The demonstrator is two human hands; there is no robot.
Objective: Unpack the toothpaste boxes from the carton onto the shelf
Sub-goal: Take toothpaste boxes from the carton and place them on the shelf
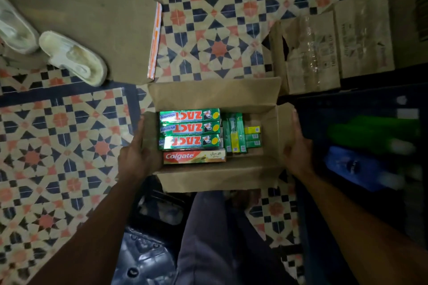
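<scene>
Carton [215,95] open above the tiled floor [208,30], and both sides are taken: left grip [139,155] clasps the left flap, right grip [298,150] clamps the right flap, likely to keep the load level and the flaps spread. Toothpaste boxes [190,128] all sit inside, three green Zact ones lying flat in a row, Colgate box [194,157] touching them on the near side, smaller green packs [236,134] bunched at the right. Nothing looks unpacked yet, and no shelf can be made out.
</scene>
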